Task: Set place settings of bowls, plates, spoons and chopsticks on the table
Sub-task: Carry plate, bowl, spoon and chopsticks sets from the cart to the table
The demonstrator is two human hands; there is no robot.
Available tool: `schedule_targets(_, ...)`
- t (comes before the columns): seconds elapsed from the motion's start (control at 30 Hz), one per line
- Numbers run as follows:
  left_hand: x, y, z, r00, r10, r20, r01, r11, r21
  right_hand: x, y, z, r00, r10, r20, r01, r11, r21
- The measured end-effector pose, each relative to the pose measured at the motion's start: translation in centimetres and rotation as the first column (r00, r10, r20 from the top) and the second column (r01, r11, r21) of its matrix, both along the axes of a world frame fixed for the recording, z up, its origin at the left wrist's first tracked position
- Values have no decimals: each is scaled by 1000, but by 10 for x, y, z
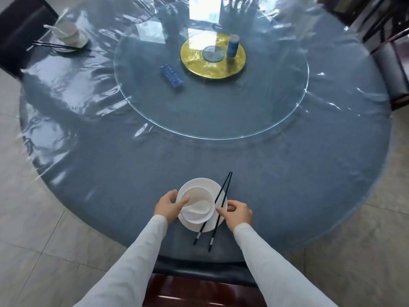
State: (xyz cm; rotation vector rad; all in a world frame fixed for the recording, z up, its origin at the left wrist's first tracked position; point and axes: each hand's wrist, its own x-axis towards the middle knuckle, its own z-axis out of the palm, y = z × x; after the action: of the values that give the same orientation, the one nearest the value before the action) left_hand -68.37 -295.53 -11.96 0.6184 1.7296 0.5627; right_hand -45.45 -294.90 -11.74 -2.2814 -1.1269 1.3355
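A white plate (pixel 207 184) lies near the front edge of the round grey table (pixel 110 185). On it stands a white bowl (pixel 195 194) with a white spoon (pixel 199 207) inside. Two black chopsticks (pixel 222 197) rest across the plate's right side, their ends on the table. My left hand (pixel 169 206) grips the bowl's left rim, thumb on the rim. My right hand (pixel 238 212) touches the plate's right edge and the chopsticks with its fingertips. A second setting (pixel 68 33) with bowl, spoon, plate and chopsticks sits at the far left.
A glass turntable (pixel 210 120) fills the table's middle, with a gold disc (pixel 199 60), a blue-and-white can (pixel 232 45) and a blue box (pixel 172 75) on it. Dark chairs stand at the far left (pixel 20 29), the right (pixel 394 69) and right below me (pixel 188 291).
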Motion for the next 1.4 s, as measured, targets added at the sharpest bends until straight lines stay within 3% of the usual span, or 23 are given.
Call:
schedule_targets(0.13,-3,-3,4,995,-72,-69,73,997,7,1,-7,-3,999,-2,32,1,1000,13)
schedule_targets(0.3,-8,0,13,879,-308,-363,367,925,103,13,-30,1,997,-33,71,35,999,-33)
schedule_targets(0.47,14,11,33,706,-461,-537,647,728,226,37,-57,14,988,-43,152,42,999,15)
schedule_targets(0.67,106,29,57,481,-484,-731,861,420,287,99,-83,41,908,-111,405,55,988,147)
schedule_targets(0.87,250,21,76,274,-555,-786,961,120,250,203,-123,66,765,-322,557,182,939,292)
schedule_targets(1.03,374,7,78,219,-583,-782,964,6,265,293,-147,66,765,-358,536,242,930,276)
schedule_targets(1.1,396,5,73,208,-578,-789,969,11,248,311,-144,64,800,-287,527,172,951,257)
schedule_targets(1.17,396,5,69,226,-580,-783,972,83,220,319,-131,62,829,-146,539,24,973,228)
schedule_targets(1.27,349,15,65,287,-513,-809,950,261,171,298,-86,57,816,71,574,-239,945,223)
schedule_targets(1.4,223,20,71,349,-389,-853,832,547,91,210,-23,53,766,258,589,-488,830,271)
